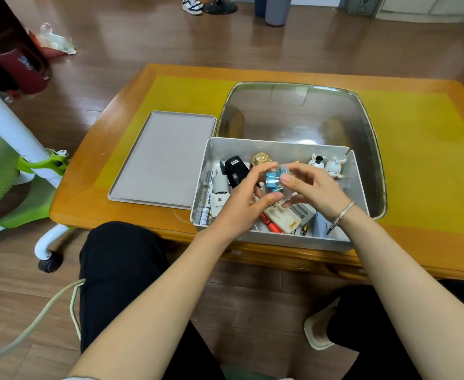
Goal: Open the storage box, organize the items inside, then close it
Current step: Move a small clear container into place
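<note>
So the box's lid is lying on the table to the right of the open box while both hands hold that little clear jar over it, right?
Not quite. The lid lies on the table to the left of the open box, not the right, as the head view shows. The rest holds: the left hand and right hand both hold the little clear jar over the box.

A low wooden counter (143, 86) with a yellow top stands on a glossy brown plank floor (143, 31). A green and white chair (14, 149) sits at left. Far off, sneakers (192, 5) rest beside a black round stand base (220, 6).
</note>
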`<state>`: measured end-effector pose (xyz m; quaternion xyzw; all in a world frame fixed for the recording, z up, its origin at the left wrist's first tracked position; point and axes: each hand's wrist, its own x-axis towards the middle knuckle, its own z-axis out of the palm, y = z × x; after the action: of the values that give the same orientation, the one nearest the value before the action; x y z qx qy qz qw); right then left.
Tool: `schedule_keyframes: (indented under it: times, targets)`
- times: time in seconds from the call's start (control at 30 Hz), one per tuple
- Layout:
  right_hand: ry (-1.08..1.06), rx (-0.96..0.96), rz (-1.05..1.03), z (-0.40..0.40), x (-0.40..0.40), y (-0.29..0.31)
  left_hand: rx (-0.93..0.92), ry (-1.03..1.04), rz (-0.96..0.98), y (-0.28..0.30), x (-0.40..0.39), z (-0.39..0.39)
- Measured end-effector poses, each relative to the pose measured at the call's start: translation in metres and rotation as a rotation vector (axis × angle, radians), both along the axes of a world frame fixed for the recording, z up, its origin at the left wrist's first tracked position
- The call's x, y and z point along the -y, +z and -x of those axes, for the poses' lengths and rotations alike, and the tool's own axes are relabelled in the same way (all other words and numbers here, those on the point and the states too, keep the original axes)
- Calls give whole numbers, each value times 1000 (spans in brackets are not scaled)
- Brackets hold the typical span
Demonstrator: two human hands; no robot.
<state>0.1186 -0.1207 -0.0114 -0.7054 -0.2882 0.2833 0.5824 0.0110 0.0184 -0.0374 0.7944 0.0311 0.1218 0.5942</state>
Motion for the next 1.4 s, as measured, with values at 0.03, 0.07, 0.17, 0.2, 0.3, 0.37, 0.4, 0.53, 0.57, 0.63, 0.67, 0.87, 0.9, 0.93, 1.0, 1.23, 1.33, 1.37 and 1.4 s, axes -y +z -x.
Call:
schedule_keyframes:
  times: [0.03, 0.07, 0.17, 0.2, 0.3, 0.37, 0.4, 0.53, 0.57, 0.63, 0.67, 0.87, 0.9, 0.93, 1.0, 1.23, 1.33, 1.37, 1.4]
  targets:
    - [-7, 8, 6, 0, -2, -1, -7, -5, -39, 0, 0, -1]
    - [-27, 17, 12, 0, -3, -2, -37, -14, -72, -1, -1, -3]
    - [-188, 11, 7, -6, -7, -8, -195, 7, -172, -4, -15, -10]
    - [-258, -1, 0, -10, -7, -10, -237, 42, -254, -5, -24, -15]
    - [-385, -16, -10, -21, -9, -12, -406, 115, -624, -3, -49, -36]
    - [-413, -6, -9, -25, -12, -13, -559, 30, -827, -4, -57, -49]
    - [-418, -3, -8, -26, -14, -13, -603, -23, -896, -5, -59, -54]
    - [-417, 18, -7, -26, -19, -12, -592, -86, -1100, -6, -66, -63]
    - [-415, 25, -3, -26, -20, -13, -582, -70, -1160, -5, -68, -62]
    - [-416, 20, 1, -27, -22, -12, -562, -37, -1232, -3, -70, -57]
    - [-420, 11, -2, -27, -24, -11, -554, -31, -1237, -2, -70, -53]
    - [-411, 15, -42, -30, -34, -3, -613, -56, -1155, -2, -63, -40]
    - [-411, 33, -33, -31, -36, -2, -629, -49, -1151, -2, -62, -41]
    - [-408, 47, -24, -31, -38, 0, -648, -45, -1136, -2, -62, -42]
    - [-390, 56, -25, -33, -42, 1, -710, -44, -1066, -3, -62, -45]
    - [-319, 257, 50, -35, -60, -1, -911, -40, -1128, -5, -56, -47]
    - [-242, 298, 76, -36, -74, 2, -959, -64, -1243, -3, -47, -42]
    - [-217, 332, 83, -35, -80, 2, -963, -67, -1250, -2, -45, -39]
    - [-190, 390, 105, -33, -86, 3, -960, -70, -1254, -2, -43, -37]
